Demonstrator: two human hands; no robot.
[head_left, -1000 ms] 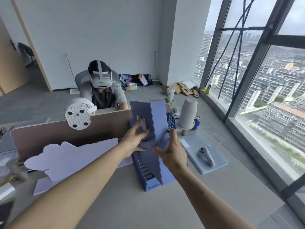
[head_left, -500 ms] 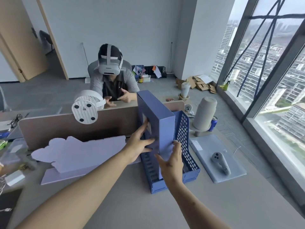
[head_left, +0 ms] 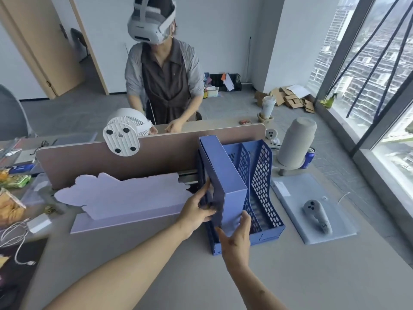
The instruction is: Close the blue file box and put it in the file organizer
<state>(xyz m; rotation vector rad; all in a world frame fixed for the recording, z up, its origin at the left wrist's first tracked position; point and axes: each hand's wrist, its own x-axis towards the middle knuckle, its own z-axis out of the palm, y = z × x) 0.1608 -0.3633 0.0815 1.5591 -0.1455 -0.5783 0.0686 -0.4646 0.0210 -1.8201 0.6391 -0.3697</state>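
Observation:
The blue file box (head_left: 225, 177) stands upright and closed in the leftmost slot of the blue mesh file organizer (head_left: 261, 175), leaning slightly left. My left hand (head_left: 196, 209) grips its left side near the bottom. My right hand (head_left: 237, 238) presses its front spine from below, fingers spread against it. The organizer's other slots to the right hold nothing that I can see.
A desk divider (head_left: 156, 153) with a white fan (head_left: 123, 137) runs behind the organizer. A lilac cloud-shaped board (head_left: 125, 195) lies to the left. A grey controller (head_left: 317, 215) rests on a mat (head_left: 312, 198) at right. A person in a headset (head_left: 165, 86) stands opposite. Cables and snacks sit far left.
The file box has dropped lower into the organizer's left slot. My hands followed it down and my view moved closer. The person opposite has stood up.

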